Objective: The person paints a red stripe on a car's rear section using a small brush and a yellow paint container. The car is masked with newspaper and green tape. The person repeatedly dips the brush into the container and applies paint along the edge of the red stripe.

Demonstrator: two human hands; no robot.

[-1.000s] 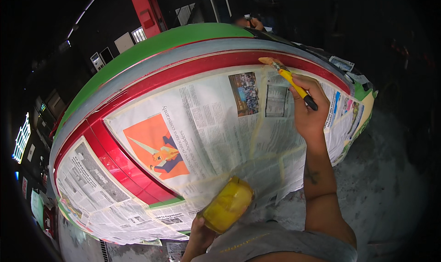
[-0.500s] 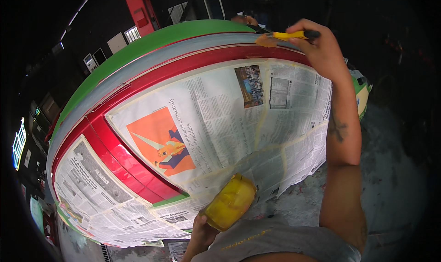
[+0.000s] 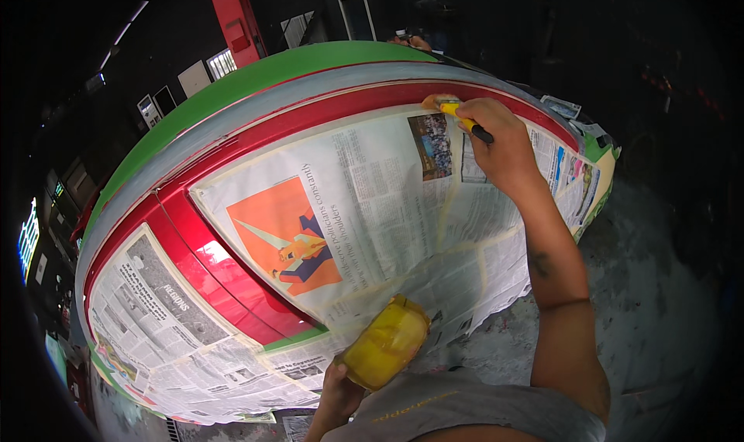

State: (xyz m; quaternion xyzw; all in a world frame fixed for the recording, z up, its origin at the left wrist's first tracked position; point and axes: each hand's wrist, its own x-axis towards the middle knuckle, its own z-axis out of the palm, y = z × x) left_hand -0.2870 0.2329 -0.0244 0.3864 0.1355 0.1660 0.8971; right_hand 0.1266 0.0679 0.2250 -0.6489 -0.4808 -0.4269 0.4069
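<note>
My right hand [image 3: 496,144] is closed round a yellow-and-black paintbrush [image 3: 457,113], its tan bristles at the lower edge of a red strip [image 3: 294,116] on a curved vehicle body. Newspaper sheets [image 3: 372,217], held with pale tape, cover the panel below that strip, and another sheet lies at lower left. Low in the view, my left hand [image 3: 341,384] grips a yellow plastic container [image 3: 387,341] by its lower left part; its contents are hard to make out. A grey-blue band [image 3: 232,109] and a green surface [image 3: 310,55] run above the red strip.
A red post [image 3: 232,16] stands behind the vehicle. Part of another person [image 3: 411,43] appears just beyond the green surface, too small to tell apart. Dark walls hold framed openings [image 3: 356,16]. The stained concrete floor [image 3: 635,287] shows at right and below.
My right hand rose with the brush to the grey-blue band half a second ago, and is now lower and further left, with the bristles at the red strip. My left hand has barely moved.
</note>
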